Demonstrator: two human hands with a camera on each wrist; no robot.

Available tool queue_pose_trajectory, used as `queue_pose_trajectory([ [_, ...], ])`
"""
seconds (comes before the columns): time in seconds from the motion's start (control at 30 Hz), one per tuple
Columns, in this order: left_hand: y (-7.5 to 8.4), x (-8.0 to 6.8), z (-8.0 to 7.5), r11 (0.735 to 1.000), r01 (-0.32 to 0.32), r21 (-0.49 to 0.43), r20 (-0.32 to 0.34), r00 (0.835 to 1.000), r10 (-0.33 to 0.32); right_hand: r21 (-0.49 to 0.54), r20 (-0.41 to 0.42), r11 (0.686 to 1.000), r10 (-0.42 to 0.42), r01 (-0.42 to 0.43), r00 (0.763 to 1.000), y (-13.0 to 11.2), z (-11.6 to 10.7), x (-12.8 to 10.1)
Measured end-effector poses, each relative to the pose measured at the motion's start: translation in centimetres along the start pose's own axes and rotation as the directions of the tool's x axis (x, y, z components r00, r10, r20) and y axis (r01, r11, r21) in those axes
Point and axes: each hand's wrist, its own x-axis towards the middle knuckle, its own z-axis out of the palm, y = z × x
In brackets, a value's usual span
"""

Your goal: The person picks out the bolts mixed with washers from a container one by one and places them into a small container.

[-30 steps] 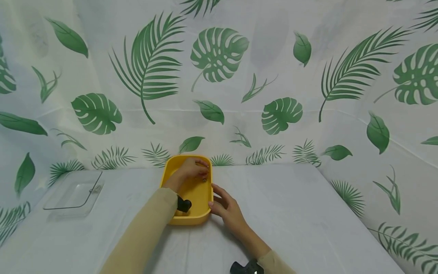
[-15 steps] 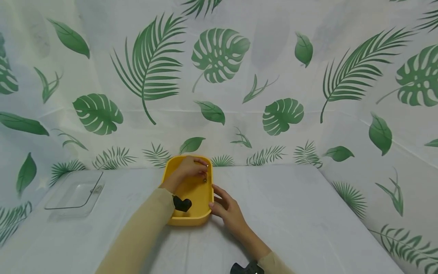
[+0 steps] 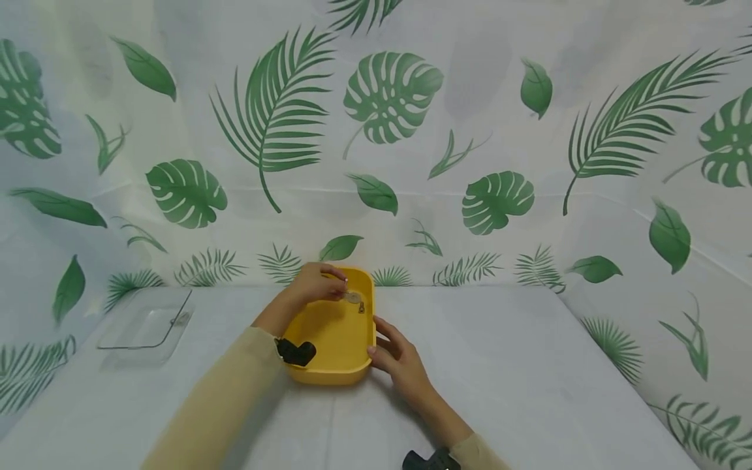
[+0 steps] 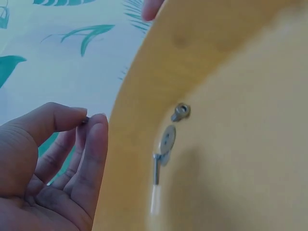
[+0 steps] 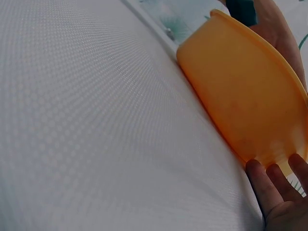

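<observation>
Left hand (image 3: 315,284) pinches a tiny dark metal piece (image 4: 84,121) at the yellow plastic tray's (image 3: 329,373) twelve o'clock rim; light, slippery, best nipped by fingertips. Right hand (image 3: 397,360), fingers relaxed, steadies the tray's three o'clock wall.

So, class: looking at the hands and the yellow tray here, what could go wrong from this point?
1. The left hand pinches something tiny at its fingertips; it could slip out and be hard to find on the white tablecloth.
2. The yellow tray is steadied only by the right hand at one side; a nudge might slide it and scatter the small metal parts inside.
</observation>
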Motion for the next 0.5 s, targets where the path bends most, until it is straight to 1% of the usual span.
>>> queue_pose_trajectory([
  [0.3, -0.3, -1.7, -2.2, 1.000, 0.023, -0.018, 0.011, 1.000, -0.023, 0.009, -0.009, 1.000, 0.001, -0.001, 1.000, 0.3, 0.0, 0.0],
  [0.43, -0.5, -2.5, -3.4, 1.000, 0.030, -0.006, 0.001, 1.000, -0.030, 0.012, -0.013, 1.000, 0.000, 0.000, 1.000, 0.2, 0.1, 0.0],
  [0.5, -0.6, -2.9, -4.1, 0.999, 0.036, -0.008, -0.017, 0.999, -0.036, 0.010, -0.011, 1.000, 0.000, 0.001, 1.000, 0.1, 0.2, 0.0],
])
